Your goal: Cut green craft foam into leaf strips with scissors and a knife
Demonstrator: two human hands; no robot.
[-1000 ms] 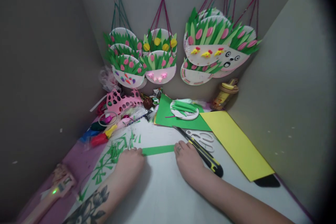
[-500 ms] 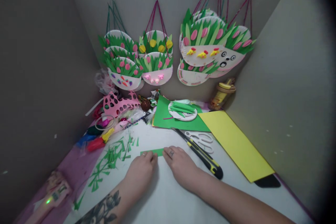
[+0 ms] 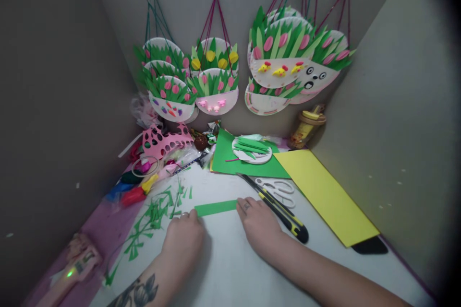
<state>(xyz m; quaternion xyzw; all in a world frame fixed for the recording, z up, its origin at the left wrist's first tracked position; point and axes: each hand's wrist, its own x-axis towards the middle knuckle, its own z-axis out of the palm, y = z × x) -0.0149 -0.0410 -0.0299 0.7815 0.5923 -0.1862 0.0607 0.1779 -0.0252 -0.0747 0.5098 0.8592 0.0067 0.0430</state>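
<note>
Green strip lay between your tabletop edges.
Your right hand hid 1 end; your left hand curled; both grips unclear.

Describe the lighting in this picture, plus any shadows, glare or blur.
Head view: dim, uneven light; soft shadow beside the left hand; green glow on the pink device, which looks blurred; black vignette along the right edge; fine detail soft throughout; no strong glare on the white surface.

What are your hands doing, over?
Left hand at green strip's left end. Right hand on its right end. Box cutter lies just beyond right hand, scissors behind it.
</note>
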